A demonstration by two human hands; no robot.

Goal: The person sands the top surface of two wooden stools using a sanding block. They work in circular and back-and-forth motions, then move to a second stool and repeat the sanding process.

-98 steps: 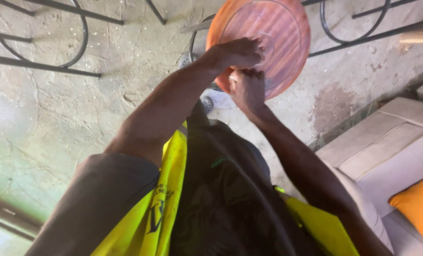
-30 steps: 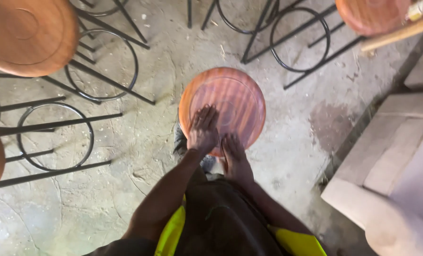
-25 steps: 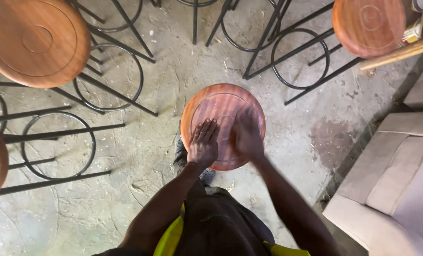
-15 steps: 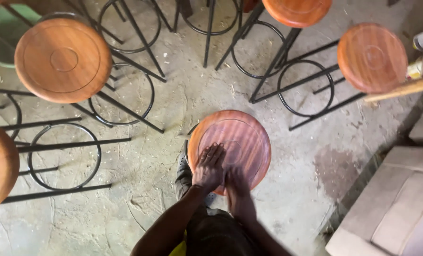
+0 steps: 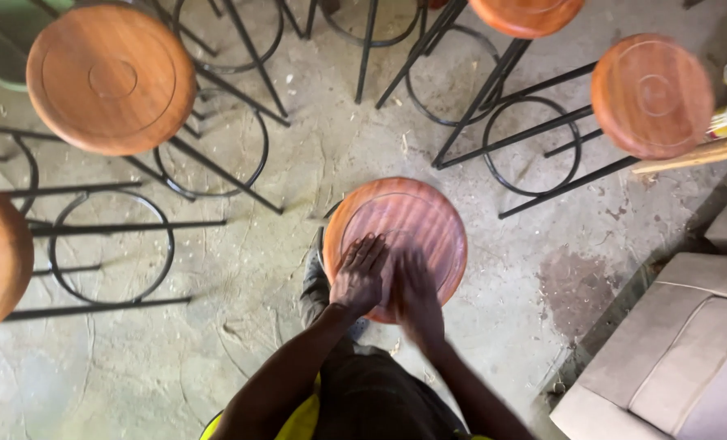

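Dusty concrete floor (image 5: 241, 269) spreads beneath metal-legged stools (image 5: 109, 77), and at centre both hands, left hand (image 5: 359, 275) and blurred right hand (image 5: 415, 295), lie flat and ungripping on the round wooden seat (image 5: 408, 224), apparently rubbing its surface, which calls for even strokes.

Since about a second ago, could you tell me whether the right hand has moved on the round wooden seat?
Yes. The right hand slid from the near rim up onto the round wooden seat, now beside the left hand.
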